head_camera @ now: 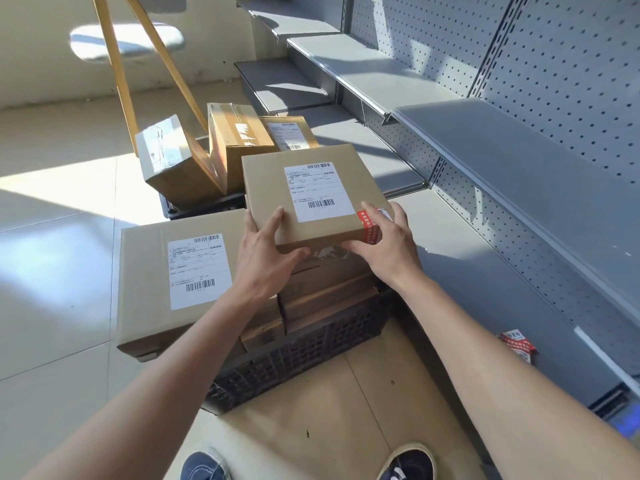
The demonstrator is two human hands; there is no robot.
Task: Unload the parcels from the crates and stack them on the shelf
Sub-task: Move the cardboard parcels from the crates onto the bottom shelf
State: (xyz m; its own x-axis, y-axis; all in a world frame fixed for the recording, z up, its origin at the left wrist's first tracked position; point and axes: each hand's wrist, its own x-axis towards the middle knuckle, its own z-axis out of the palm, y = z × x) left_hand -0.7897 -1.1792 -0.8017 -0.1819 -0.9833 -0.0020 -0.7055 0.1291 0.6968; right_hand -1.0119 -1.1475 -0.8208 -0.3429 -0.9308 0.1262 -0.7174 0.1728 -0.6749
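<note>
A labelled parcel [313,195] is held at the centre of the view, on top of other parcels stacked in the near black crate [304,344]. It is gripped at its near corners: the left hand [268,251] is at 7 o'clock of the parcel, with fingers [273,221] over the top face and the thumb on the front face, and the right hand [384,244] is at 5 o'clock, with fingers curled over the red-taped corner. Whether the parcel is already clear of the stack below cannot be told.

The step in hand is judged to be the pick-up of the top parcel from the crate. A larger parcel [180,278] lies at 9 o'clock, and further parcels sit in a second crate [204,206] at 11 o'clock.

For the next move, a lift and a swing toward 3 o'clock are called for, where a grey shelf [512,161] offers a bare surface; the parcel should be kept level and set well back from the shelf's front lip.
</note>
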